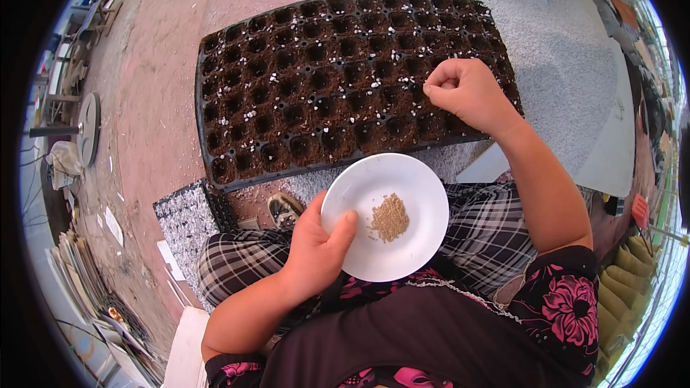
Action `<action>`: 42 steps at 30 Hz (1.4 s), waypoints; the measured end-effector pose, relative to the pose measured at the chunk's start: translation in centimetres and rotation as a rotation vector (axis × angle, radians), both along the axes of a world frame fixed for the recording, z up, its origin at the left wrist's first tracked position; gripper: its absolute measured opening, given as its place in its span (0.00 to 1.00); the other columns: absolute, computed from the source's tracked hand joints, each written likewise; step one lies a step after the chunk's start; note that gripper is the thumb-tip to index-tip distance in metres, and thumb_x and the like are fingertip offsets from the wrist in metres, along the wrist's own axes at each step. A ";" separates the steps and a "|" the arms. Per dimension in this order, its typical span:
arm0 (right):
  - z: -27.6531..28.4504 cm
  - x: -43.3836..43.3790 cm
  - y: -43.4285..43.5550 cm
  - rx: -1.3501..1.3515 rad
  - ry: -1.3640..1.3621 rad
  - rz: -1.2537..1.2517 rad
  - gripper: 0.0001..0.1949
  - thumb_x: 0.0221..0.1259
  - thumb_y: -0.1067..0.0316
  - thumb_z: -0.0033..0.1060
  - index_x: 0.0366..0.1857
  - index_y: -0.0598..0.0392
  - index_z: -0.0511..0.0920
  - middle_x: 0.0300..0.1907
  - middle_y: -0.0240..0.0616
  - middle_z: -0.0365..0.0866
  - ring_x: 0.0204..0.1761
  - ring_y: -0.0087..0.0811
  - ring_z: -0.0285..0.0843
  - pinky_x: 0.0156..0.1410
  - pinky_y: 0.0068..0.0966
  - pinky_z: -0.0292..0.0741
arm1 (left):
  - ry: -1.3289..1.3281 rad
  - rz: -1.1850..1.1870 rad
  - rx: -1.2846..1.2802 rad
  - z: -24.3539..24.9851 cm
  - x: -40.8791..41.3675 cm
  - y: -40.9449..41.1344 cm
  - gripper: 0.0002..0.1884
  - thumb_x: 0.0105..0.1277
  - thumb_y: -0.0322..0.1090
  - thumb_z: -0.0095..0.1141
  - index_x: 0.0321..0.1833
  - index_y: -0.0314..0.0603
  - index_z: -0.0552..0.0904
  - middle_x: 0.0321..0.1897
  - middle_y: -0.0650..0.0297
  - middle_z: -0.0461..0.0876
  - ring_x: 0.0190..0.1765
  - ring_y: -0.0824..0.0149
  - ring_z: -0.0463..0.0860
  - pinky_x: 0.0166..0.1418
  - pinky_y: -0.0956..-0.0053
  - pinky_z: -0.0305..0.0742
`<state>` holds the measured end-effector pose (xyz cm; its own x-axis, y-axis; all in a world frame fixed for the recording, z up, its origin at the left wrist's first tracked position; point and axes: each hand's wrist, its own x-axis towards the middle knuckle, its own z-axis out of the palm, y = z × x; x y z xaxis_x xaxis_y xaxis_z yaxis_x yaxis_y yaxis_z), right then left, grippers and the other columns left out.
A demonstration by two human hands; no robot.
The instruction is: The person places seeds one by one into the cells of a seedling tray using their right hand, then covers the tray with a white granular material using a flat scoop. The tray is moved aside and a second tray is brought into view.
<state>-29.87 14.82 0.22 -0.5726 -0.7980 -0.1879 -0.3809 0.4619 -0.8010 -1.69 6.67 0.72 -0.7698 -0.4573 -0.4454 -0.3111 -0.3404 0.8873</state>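
A round white plate point(345, 264) is held by my left hand point(318, 248), the thumb over its rim and the fingers underneath. On the plate lies a small heap of tan seeds point(390, 217), with a few loose grains around it. Beyond the plate is a black plastic cell seed tray point(202, 134), filled with dark brown soil dotted with white granules. Each soil cell has a hollow pressed in it. Over the tray's right side hovers my right hand point(469, 91), thumb and fingertips pinched together. Anything between those fingertips is too small to make out.
White granules point(566, 64) cover the floor right of and beneath the tray. A second tray point(180, 215), topped with white granules, lies at the left near my knee. Flat boards point(78, 275) lean together at far left. Pale yellow folded material point(625, 285) stands at far right.
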 end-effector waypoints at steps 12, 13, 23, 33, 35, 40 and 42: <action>1.3 3.8 0.7 0.008 -0.619 0.289 0.16 0.57 0.65 0.65 0.46 0.62 0.76 0.36 0.32 0.81 0.35 0.18 0.77 0.40 0.17 0.75 | 0.053 0.185 -0.059 0.1 -0.8 -2.0 0.19 0.71 0.33 0.50 0.60 0.30 0.67 0.49 0.58 0.77 0.48 0.72 0.77 0.52 0.76 0.74; 1.1 4.2 0.7 0.013 -0.636 0.295 0.17 0.56 0.65 0.66 0.45 0.62 0.76 0.36 0.33 0.81 0.35 0.19 0.77 0.41 0.18 0.75 | 0.055 0.195 -0.047 -0.1 -0.8 -2.0 0.19 0.71 0.33 0.50 0.60 0.30 0.66 0.49 0.58 0.77 0.48 0.72 0.77 0.52 0.76 0.75; 0.7 5.6 0.1 0.013 -0.646 0.209 0.16 0.50 0.63 0.69 0.37 0.64 0.80 0.32 0.39 0.83 0.33 0.25 0.80 0.42 0.25 0.76 | 0.049 0.129 0.000 0.2 -1.1 -1.4 0.20 0.71 0.34 0.50 0.61 0.33 0.66 0.52 0.58 0.76 0.51 0.71 0.77 0.55 0.75 0.73; 1.5 5.6 0.5 -0.062 -0.422 0.095 0.07 0.50 0.70 0.62 0.27 0.64 0.81 0.24 0.33 0.81 0.26 0.18 0.75 0.32 0.18 0.73 | 0.014 0.145 -0.065 0.0 -1.0 -1.4 0.20 0.70 0.33 0.50 0.61 0.31 0.65 0.51 0.57 0.76 0.50 0.71 0.77 0.55 0.74 0.73; 1.1 5.8 0.5 -0.140 -0.427 0.009 0.07 0.51 0.70 0.63 0.25 0.64 0.80 0.22 0.32 0.80 0.25 0.17 0.73 0.31 0.18 0.72 | 0.017 0.204 -0.065 -0.2 -0.9 -1.2 0.20 0.70 0.32 0.50 0.60 0.30 0.65 0.50 0.56 0.77 0.49 0.70 0.77 0.53 0.74 0.74; 0.3 2.5 -0.2 -0.215 -0.092 -0.070 0.06 0.57 0.70 0.61 0.26 0.60 0.78 0.24 0.28 0.78 0.25 0.14 0.72 0.30 0.14 0.69 | 0.049 0.191 -0.034 0.1 -0.9 -1.2 0.20 0.71 0.33 0.50 0.61 0.32 0.65 0.51 0.57 0.76 0.51 0.71 0.76 0.55 0.74 0.73; 0.6 0.2 -0.7 -0.180 -0.017 -0.100 0.06 0.56 0.69 0.62 0.27 0.60 0.79 0.24 0.27 0.77 0.26 0.15 0.70 0.32 0.16 0.69 | 0.066 0.172 -0.025 0.3 -0.9 -1.0 0.20 0.71 0.33 0.50 0.62 0.32 0.65 0.51 0.58 0.76 0.51 0.71 0.76 0.56 0.74 0.73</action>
<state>-29.68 14.10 0.80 -0.6488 -0.7588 -0.0575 -0.3260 0.3454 -0.8800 -2.57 5.66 1.05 -0.7063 -0.5954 -0.3829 -0.1905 -0.3611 0.9129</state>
